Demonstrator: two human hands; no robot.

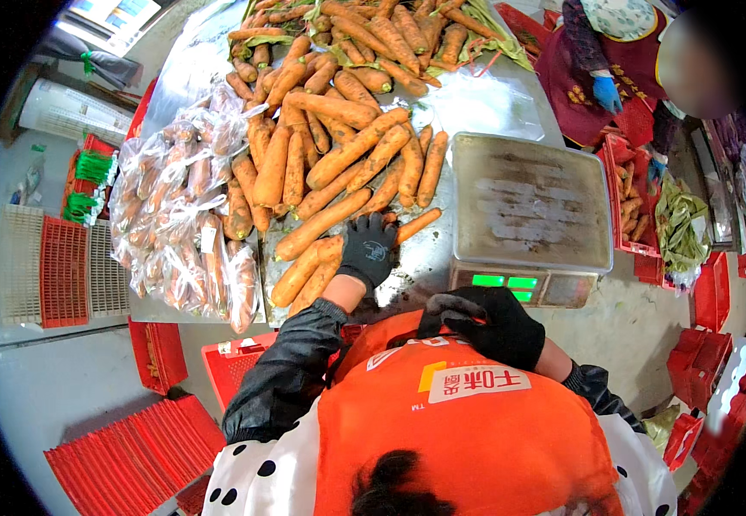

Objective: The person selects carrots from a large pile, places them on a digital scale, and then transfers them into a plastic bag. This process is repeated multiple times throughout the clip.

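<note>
My left hand [370, 251], in a black work glove, lies palm down on loose carrots near the table's front edge. A thin carrot [419, 226] sticks out to the right beside its fingers, and thicker carrots [302, 274] lie to its left. Whether the fingers grip one is hidden. My right hand [499, 326], also in a black glove, is at the front of my orange apron [476, 426] with its fingers curled. What it may hold there cannot be made out. Beyond my left hand spreads a heap of soil-marked carrots [347, 109].
Knotted clear bags of carrots [179, 206] cover the table's left side. A weighing scale [534, 200] with a lit green display stands at the right. A co-worker in blue gloves [605, 95] is beside a red crate of carrots [631, 200]. Red crates [134, 451] line the floor.
</note>
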